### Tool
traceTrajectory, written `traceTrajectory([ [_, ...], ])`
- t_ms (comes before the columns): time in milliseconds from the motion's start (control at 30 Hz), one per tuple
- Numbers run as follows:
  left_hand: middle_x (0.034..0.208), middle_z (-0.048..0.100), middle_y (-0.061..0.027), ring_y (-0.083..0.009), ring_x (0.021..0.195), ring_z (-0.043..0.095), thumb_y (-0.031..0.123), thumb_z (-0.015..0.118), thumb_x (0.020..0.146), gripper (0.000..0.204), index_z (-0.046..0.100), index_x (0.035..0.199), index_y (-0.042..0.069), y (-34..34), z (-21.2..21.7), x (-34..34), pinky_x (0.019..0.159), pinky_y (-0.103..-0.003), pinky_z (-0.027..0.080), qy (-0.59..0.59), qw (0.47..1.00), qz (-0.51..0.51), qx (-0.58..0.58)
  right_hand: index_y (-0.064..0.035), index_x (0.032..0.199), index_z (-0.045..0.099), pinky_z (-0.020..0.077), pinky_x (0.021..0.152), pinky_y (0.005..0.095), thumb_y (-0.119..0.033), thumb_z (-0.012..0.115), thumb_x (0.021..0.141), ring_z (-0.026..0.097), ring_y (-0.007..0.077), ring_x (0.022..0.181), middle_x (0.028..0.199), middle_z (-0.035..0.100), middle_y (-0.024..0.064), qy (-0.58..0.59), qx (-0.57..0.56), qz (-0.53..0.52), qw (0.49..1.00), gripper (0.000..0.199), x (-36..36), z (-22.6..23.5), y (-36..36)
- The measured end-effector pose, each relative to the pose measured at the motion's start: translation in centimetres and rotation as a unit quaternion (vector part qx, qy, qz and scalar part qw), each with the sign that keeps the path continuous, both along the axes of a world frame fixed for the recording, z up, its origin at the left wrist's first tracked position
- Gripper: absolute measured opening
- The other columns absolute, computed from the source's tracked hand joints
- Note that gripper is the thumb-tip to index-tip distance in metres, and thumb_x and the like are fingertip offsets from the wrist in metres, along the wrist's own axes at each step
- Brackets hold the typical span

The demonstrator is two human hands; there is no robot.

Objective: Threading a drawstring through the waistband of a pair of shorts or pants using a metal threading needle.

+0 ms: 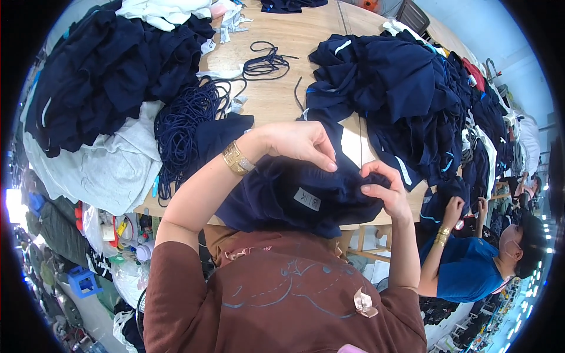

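A dark navy garment (259, 197) is bunched at the near table edge, against my body. A small pale label (306, 199) shows on its inner side, and a gathered band runs along its upper edge. My left hand (300, 143) arches over this band from the left, thumb and fingertips pinched together. What lies between those fingertips is too small to make out. On the right, my right hand (385, 187) grips the garment's edge between thumb and curled fingers. Part of the cloth under both hands is in shadow.
A tangle of navy cord (191, 120) lies left on the wooden table (282, 29), with a smaller coil (266, 63) farther back. Navy garments pile up at left (112, 70) and right (400, 82). A co-worker (474, 259) handles dark cloth at the right.
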State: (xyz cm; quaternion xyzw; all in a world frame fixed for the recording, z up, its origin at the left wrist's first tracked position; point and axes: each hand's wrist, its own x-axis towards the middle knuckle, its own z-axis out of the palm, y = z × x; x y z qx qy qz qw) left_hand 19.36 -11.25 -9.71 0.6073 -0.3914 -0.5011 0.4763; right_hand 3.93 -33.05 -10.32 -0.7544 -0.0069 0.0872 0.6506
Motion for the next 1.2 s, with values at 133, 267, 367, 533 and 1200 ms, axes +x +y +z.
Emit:
traceTrajectory([
  [133,0.081,0.069,-0.0063,-0.0096,0.074,0.060,0.021,0.069,0.079,0.025,0.069,0.090,-0.002,-0.3,0.4,-0.1,0.071,-0.024,0.047,-0.048,0.998,-0.039,0.019,-0.0020,0.090,0.059,0.0387,0.080,0.0215,-0.005,0.065,0.071,0.051,0.0095,0.085,0.087,0.057,0.0007,-0.022,-0.048,0.016,0.998,0.020,0.0,0.8,0.7],
  [267,0.078,0.068,-0.0061,-0.0097,0.071,0.060,0.020,0.069,0.079,0.024,0.069,0.089,-0.002,-0.9,0.7,0.0,0.067,-0.024,0.047,-0.118,0.991,-0.053,0.024,-0.0016,0.090,0.058,0.0384,0.081,0.0219,-0.005,0.064,0.071,0.051,0.0096,0.086,0.087,0.057,0.0009,-0.025,-0.066,0.030,0.997,0.020,0.2,1.7,1.3],
  [367,0.069,0.064,0.0006,-0.0028,0.060,0.051,0.019,0.070,0.080,0.022,0.069,0.087,-0.002,-1.3,0.9,0.1,0.056,-0.020,0.041,-0.081,0.996,-0.033,-0.002,-0.0019,0.090,0.058,0.0381,0.081,0.0219,-0.004,0.065,0.070,0.051,0.0099,0.086,0.088,0.057,0.0009,-0.028,-0.035,0.014,0.999,0.021,0.3,0.7,0.5],
  [533,0.068,0.063,0.0017,-0.0012,0.059,0.050,0.018,0.071,0.079,0.018,0.070,0.083,0.000,-1.2,1.2,0.1,0.054,-0.018,0.039,-0.034,0.999,-0.013,-0.008,-0.0035,0.090,0.056,0.0372,0.083,0.0225,-0.006,0.066,0.067,0.051,0.0103,0.088,0.092,0.056,0.0016,-0.007,0.132,-0.031,0.991,0.026,0.3,-1.2,1.4],
  [1200,0.069,0.053,-0.0033,-0.0125,0.054,0.061,0.011,0.057,0.090,0.027,0.051,0.112,-0.002,4.2,6.0,-7.5,0.046,-0.019,0.044,0.010,0.817,0.380,-0.433,-0.0003,0.095,0.050,0.0428,0.078,0.0263,0.000,0.067,0.064,0.056,0.0176,0.083,0.096,0.058,0.0146,-0.338,0.193,-0.126,0.913,0.035,2.0,3.1,9.0],
])
